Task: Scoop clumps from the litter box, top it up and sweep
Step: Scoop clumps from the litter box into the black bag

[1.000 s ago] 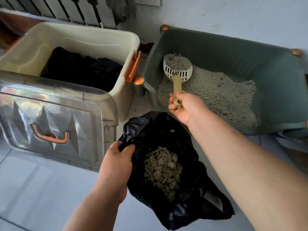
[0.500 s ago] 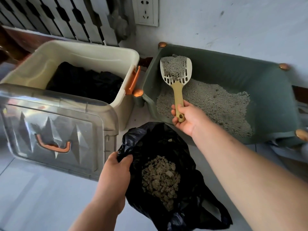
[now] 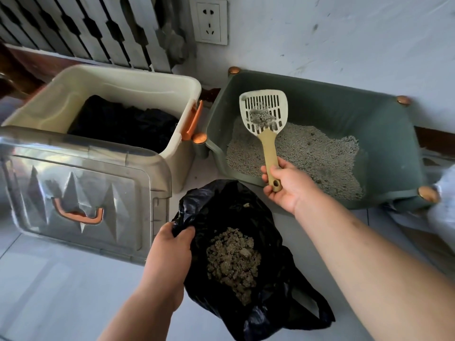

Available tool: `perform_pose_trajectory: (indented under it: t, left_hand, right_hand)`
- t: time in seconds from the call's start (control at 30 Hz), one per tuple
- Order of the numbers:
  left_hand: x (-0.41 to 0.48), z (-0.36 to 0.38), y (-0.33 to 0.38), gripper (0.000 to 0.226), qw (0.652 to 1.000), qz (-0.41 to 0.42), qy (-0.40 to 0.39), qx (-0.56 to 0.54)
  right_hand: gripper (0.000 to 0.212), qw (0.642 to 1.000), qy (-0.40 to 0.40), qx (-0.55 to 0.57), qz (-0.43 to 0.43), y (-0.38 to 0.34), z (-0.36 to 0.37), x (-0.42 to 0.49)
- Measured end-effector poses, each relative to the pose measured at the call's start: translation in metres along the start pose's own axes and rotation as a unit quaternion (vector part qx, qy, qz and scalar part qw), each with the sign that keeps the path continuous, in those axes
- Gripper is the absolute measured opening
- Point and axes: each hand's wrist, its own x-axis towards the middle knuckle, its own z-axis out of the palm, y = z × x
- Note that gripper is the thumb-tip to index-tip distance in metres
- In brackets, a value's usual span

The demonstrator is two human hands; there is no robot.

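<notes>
Head: right hand (image 3: 285, 185) grips scoop (image 3: 264, 119); left hand (image 3: 170, 249) holds bag (image 3: 246, 212).

Location: domestic interior. Indicators: tiled floor (image 3: 49, 291), wall socket (image 3: 209, 22), litter box (image 3: 344, 114), plastic storage bin (image 3: 98, 87) against a painted wall.

The right hand (image 3: 286, 187) grips the handle of the slotted scoop (image 3: 268, 143), whose head carries a small grey clump (image 3: 262, 117) above the litter box (image 3: 344, 114) beyond it, while the left hand (image 3: 172, 249) pinches the rim of the black bag (image 3: 278, 289) of clumps (image 3: 232, 259) lying between both hands.
</notes>
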Motion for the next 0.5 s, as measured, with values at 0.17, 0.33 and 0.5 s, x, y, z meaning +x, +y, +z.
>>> perform_pose_trajectory:
  t: [0.17, 0.33, 0.5]
  left_hand:
    - [-0.003, 0.001, 0.001, 0.012, 1.000, 0.004, -0.001, -0.001]
    - [-0.011, 0.007, 0.000, 0.010, 1.000, 0.015, -0.011, 0.008]
    - [-0.017, 0.011, -0.001, 0.010, 0.999, 0.025, -0.017, 0.024]
  right_hand:
    - [0.035, 1.000, 0.013, -0.006, -0.005, -0.003, -0.017, -0.011]
    - [0.038, 0.999, 0.039, -0.022, -0.011, 0.000, -0.039, -0.027]
    - [0.043, 0.995, 0.054, -0.076, -0.024, 0.007, -0.063, -0.046]
